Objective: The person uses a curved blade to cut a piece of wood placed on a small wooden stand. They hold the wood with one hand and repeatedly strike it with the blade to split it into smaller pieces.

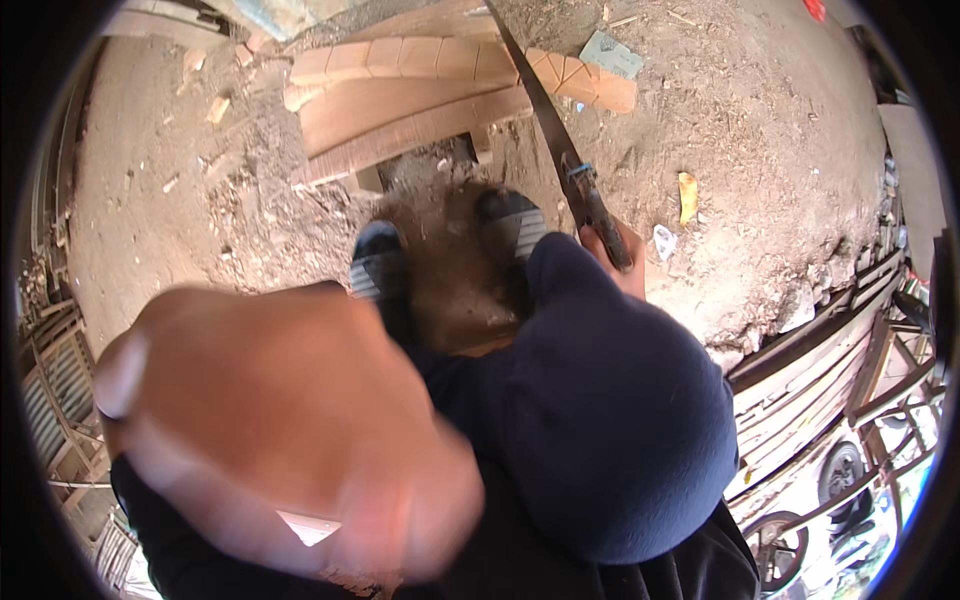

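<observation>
My right hand (630,255), at the end of a dark blue sleeve, is closed around the dark handle of a handsaw (548,115). A blue binding wraps the joint of handle and blade. The long dark blade points away from me and crosses a curved piece of wood (420,58) marked with several cross lines. That piece lies on a low wooden bench (400,118) in front of my feet. Close to the camera, my left hand (290,420) fills the lower left, well apart from the wood. Its fingers are smeared by motion, so their grip is unclear.
Beyond the blade lies a grey-green sheet (611,54). A yellow scrap (687,197) and a white crumpled scrap (664,242) rest on the dirt floor at right. A slatted wooden barrier (810,400) runs along the lower right, with wheels (842,472) behind it.
</observation>
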{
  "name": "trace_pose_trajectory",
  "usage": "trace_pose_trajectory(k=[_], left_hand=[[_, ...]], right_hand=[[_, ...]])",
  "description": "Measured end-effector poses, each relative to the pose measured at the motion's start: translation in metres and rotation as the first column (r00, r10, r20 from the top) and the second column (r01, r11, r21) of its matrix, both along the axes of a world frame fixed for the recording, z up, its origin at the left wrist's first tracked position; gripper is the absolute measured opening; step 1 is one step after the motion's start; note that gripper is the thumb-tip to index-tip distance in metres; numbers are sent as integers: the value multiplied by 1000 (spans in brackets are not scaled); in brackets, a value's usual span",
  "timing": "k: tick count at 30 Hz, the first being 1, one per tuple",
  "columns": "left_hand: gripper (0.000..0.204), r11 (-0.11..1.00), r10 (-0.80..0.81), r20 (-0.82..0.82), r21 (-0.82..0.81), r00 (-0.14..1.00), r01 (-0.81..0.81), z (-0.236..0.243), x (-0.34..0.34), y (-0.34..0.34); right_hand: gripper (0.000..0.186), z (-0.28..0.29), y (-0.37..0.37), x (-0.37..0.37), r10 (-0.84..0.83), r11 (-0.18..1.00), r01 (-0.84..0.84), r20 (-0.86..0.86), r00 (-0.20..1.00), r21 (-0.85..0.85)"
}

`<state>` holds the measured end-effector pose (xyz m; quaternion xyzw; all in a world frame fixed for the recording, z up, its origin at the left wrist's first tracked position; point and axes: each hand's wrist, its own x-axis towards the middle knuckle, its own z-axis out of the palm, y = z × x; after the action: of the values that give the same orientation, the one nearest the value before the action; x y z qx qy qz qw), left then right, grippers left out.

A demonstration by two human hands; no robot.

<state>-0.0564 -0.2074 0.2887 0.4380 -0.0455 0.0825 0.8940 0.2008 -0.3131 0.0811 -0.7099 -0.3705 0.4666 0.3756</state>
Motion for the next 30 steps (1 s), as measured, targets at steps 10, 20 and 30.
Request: trace_pose_trajectory(k=[10, 20, 30], left_hand=[[48, -287, 724, -161, 814, 671, 505, -184, -22, 178], [71, -418, 738, 38, 810, 673, 412, -280, 21, 203], [67, -443, 703, 47, 809, 709, 386, -280, 12, 211]], right_hand=[[18, 13, 27, 14, 160, 986, -161, 25, 987, 53], [15, 26, 29, 15, 92, 995, -92, 19, 996, 27], [12, 28, 34, 15, 120, 993, -120, 20, 993, 17]])
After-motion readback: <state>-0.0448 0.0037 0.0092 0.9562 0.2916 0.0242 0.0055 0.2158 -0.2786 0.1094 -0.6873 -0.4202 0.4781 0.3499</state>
